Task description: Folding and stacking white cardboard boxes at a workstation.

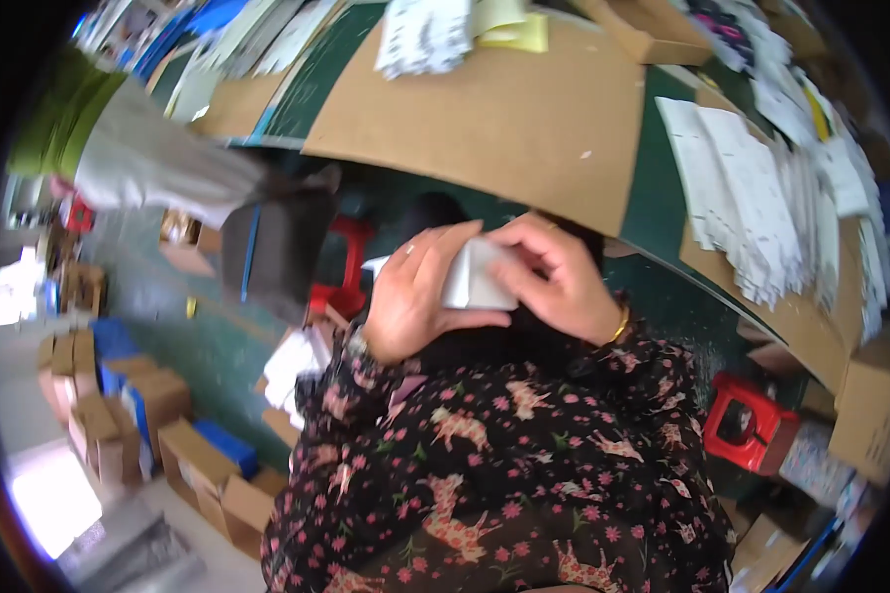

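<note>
Close in front of my body I hold a small white folded card piece (480,281) with boxy edges; whether it is a closed box I cannot tell. My left hand (415,292) grips it from the left, thumb under its near edge and fingers along the far side. On the other side my right hand (569,282) is closed on it, with fingers bent and thumb pressed against its right face. Both palms hide part of the piece. A white tip also pokes out left of my left hand.
Ahead is a green table with a cardboard sheet (475,119) and stacks of white flat card (732,198). A person's pale trousers (163,153) and a dark stool seat (275,252) are at the left. Cardboard boxes (203,465) line the left floor; a red stool (747,423) stands right.
</note>
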Demonstrator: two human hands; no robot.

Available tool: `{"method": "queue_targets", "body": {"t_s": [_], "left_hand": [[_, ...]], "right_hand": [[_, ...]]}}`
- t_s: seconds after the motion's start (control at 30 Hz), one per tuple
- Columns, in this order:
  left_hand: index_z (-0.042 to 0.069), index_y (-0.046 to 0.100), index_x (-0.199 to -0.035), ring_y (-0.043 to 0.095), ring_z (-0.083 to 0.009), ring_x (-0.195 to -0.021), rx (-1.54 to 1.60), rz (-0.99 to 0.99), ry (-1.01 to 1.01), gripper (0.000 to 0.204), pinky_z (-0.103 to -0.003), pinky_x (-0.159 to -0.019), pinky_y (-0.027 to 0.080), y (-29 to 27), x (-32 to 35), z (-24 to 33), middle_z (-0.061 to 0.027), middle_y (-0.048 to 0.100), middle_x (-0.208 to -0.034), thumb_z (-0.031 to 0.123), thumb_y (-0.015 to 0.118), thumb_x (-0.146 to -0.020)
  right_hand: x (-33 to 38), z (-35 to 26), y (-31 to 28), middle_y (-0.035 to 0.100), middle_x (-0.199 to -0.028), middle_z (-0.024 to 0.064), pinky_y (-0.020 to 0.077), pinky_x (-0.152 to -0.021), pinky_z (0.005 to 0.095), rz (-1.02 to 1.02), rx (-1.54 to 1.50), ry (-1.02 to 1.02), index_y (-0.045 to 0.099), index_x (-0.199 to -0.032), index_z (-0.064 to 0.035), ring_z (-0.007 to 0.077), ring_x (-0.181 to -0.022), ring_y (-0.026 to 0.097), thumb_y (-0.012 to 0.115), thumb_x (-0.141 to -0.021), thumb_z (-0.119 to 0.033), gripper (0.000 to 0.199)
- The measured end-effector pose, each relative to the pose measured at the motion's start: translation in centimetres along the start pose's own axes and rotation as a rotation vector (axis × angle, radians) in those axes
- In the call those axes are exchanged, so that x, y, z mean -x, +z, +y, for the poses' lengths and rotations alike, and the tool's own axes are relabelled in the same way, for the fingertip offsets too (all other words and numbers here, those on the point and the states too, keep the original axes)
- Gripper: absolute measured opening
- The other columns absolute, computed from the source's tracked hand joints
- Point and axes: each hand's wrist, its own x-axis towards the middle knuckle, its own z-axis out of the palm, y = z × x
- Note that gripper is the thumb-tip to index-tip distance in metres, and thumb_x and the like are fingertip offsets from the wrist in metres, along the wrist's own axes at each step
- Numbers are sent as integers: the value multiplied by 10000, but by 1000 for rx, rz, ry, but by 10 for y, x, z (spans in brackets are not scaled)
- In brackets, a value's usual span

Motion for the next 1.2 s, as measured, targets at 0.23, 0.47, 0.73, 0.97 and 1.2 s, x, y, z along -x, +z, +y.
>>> {"method": "queue_targets", "body": {"t_s": [0.23,0.47,0.73,0.97,1.2], "left_hand": [[8,582,-1378,679,-363,-1111,-61,-81,9,834,-474,-976,510,13,0,6,-155,711,-1226,244,937,-661],[40,634,-1349,666,-342,-1149,-239,-146,126,712,-518,-1043,453,-6,-30,-21,-122,713,-1236,210,884,-704],[41,658,-1325,654,-340,-1172,-310,-32,96,661,-551,-1082,423,-10,-45,-20,-131,698,-1265,184,880,-718],[-9,578,-1404,627,-334,-1207,108,-47,-240,611,-432,-1080,473,2,-17,-31,-187,634,-1345,133,834,-868],[-65,438,-1493,584,-231,-1219,752,3,-386,498,-377,-1083,455,61,-23,-16,-155,575,-1379,73,593,-1040]], "right_hand": [[29,1,-14,653,-1132,84,530,-883,326,62,88,31,570,-1333,-47,160,-1019,646,876,-863,-197,581],[59,17,-68,634,-1235,78,521,-947,319,155,84,44,567,-1341,-49,160,-1146,636,882,-855,-156,588],[52,9,-79,582,-1367,83,504,-1019,332,161,132,130,499,-1432,-64,191,-1269,586,883,-843,-108,705],[37,23,-78,549,-1446,104,511,-1027,345,116,-517,33,248,-1685,-92,196,-1292,568,886,-852,-122,1049],[29,35,5,660,-1309,104,582,-886,318,179,-250,44,441,-1537,-31,168,-1132,652,750,-984,-127,641]]}}
